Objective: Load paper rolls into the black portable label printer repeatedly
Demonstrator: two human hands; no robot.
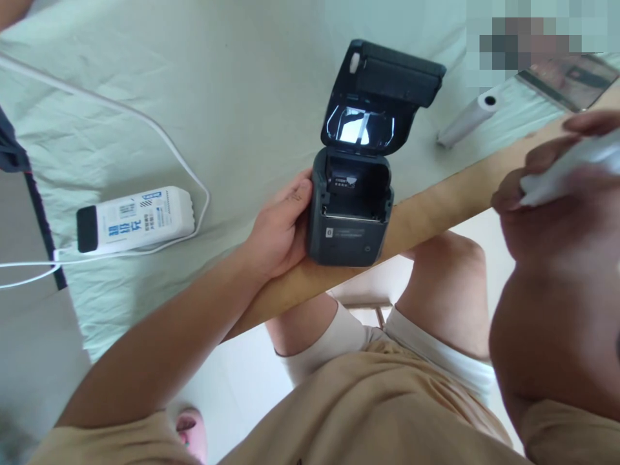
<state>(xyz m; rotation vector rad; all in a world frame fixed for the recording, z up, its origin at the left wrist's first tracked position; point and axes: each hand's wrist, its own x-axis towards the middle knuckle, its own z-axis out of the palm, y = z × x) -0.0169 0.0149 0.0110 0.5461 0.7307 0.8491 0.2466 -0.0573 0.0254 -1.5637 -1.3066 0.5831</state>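
Note:
My left hand [285, 226] is closed around the left side of a dark portable label printer [349, 242] at the table's front edge. The printer's lid [382, 84] is flipped up, and its inner roll bay shows nothing loaded. At the far right, my right hand [547, 161] is raised and closed on a whitish object [571, 165] that is partly blurred; its kind is unclear. Beyond the printer, a white paper roll [465, 119] with a dark core hole lies on the pale green cloth.
A pale green cloth [252, 84] covers the table, whose wooden edge [436, 194] faces me. To the left lies a white power bank [145, 216] beside a looping white cable [159, 129]. A phone-like flat object [576, 81] rests at the back right, near a pixelated patch.

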